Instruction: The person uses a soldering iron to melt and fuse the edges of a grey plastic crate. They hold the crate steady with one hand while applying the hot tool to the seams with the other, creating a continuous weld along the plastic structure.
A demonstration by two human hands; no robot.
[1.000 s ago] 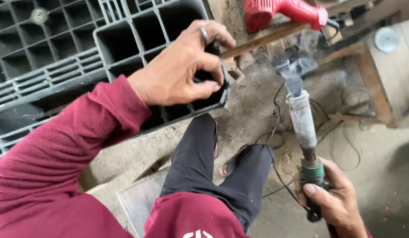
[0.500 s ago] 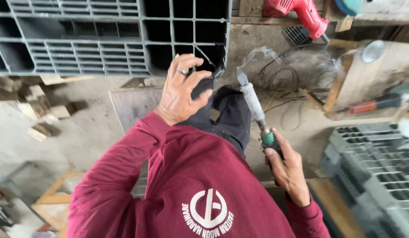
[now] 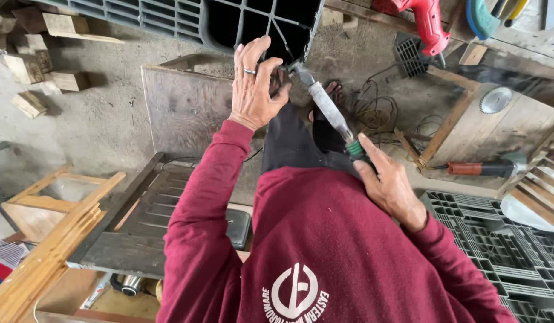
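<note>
My left hand [image 3: 255,84], with a ring on one finger, grips the lower corner of a dark grey plastic pallet [image 3: 187,21] that stands at the top of the view. My right hand [image 3: 389,185] holds the green-collared handle of a long grey-sleeved soldering-type tool [image 3: 328,110]. Its metal tip touches the pallet's corner right beside my left fingers. My maroon sleeves and dark trousers fill the lower middle.
A wooden board [image 3: 187,113] lies on the concrete under the pallet. A red power drill [image 3: 423,21] and a circular saw blade [image 3: 495,98] sit at the top right. More grey pallets [image 3: 504,251] lie at the right. Wooden frames [image 3: 56,227] and blocks [image 3: 35,78] are at the left.
The view has tilted further down. My right hand has swung the tool's tip up to the pallet corner, and my left hand has stayed gripping that corner.
</note>
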